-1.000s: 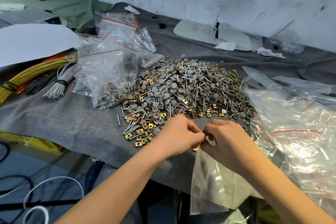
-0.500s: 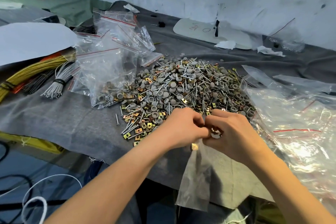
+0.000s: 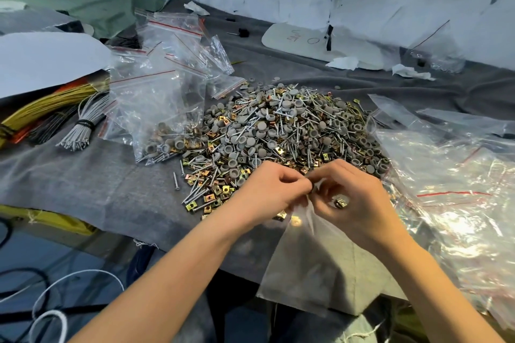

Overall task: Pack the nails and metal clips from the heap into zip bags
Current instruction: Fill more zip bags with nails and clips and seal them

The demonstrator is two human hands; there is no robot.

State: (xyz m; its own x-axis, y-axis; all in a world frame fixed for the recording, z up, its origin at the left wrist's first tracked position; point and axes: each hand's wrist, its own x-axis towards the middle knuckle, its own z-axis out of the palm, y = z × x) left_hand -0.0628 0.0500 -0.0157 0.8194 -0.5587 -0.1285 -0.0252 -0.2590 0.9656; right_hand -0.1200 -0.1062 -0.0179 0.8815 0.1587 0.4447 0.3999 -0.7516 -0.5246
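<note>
The left hand [image 3: 267, 189] and right hand [image 3: 354, 203] both pinch the mouth of a clear zip bag [image 3: 315, 267] hanging over the table's front edge. The right also holds a metal clip [image 3: 341, 201]. The bag looks nearly empty. A few filled bags [image 3: 156, 108] lie left, and the big heap [image 3: 284, 131] just behind means most packing is left.

The left hand [image 3: 267, 195] and right hand [image 3: 354, 203] are bare, forearms too. Pale denim [image 3: 355, 327] with frayed white threads covers the lap.
</note>
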